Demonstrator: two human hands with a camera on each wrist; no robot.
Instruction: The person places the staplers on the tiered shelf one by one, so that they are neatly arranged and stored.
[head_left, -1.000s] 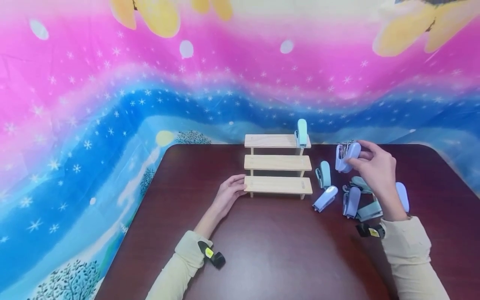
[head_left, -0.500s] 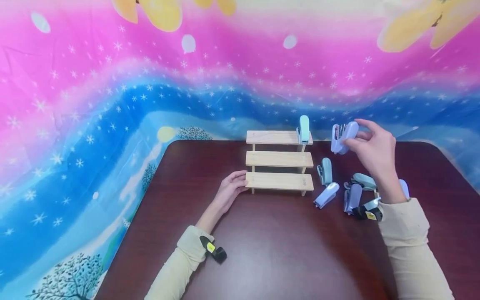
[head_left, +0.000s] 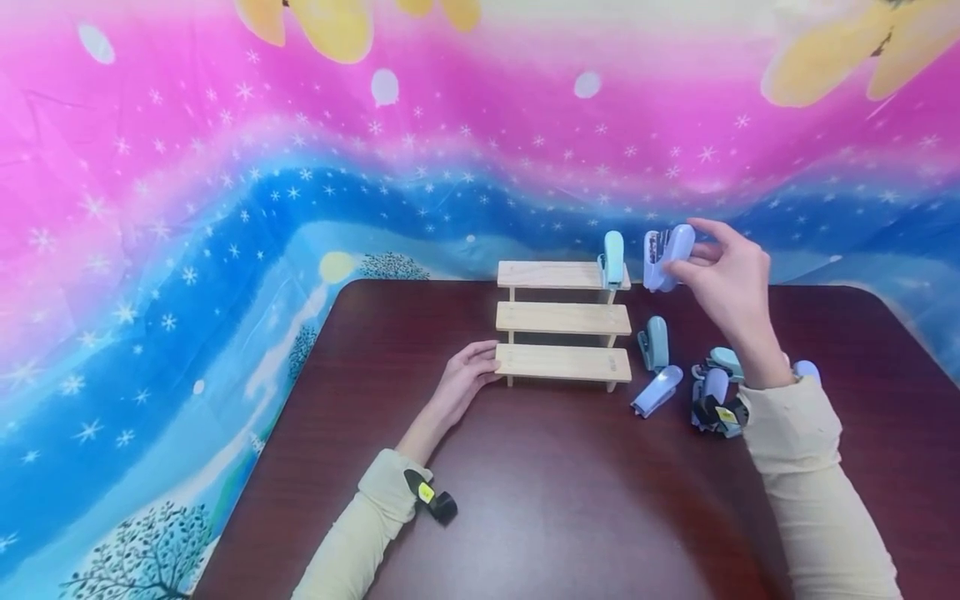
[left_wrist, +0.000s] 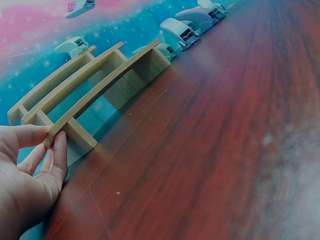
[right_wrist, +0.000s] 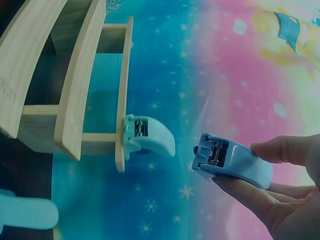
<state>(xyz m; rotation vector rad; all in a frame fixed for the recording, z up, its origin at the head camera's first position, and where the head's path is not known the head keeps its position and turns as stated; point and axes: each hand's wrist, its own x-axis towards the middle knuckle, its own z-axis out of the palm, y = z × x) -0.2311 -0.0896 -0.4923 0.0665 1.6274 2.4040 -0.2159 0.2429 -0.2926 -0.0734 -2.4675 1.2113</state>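
My left hand (head_left: 463,385) pinches the left end of the lowest board of a three-tier wooden shelf (head_left: 562,363), thumb and fingers on either side of the board in the left wrist view. In my right hand (head_left: 731,279) a lavender stapler (right_wrist: 242,164) is gripped between thumb and fingers. It is held in the air, right of the top tier and apart from it. A mint green stapler (head_left: 614,260) stands at the right end of that top tier. The two lower tiers carry nothing.
Right of the shelf, a mint stapler (head_left: 656,343) and a lavender stapler (head_left: 658,392) lie on the dark wooden table (head_left: 540,483). Further right, several more staplers (head_left: 715,383) are partly hidden by my right wrist. A printed cloth (head_left: 480,142) hangs behind.
My right hand has lifted the lavender stapler from above the table pile, up and leftward to beside the top tier. The left hand keeps its hold on the shelf.
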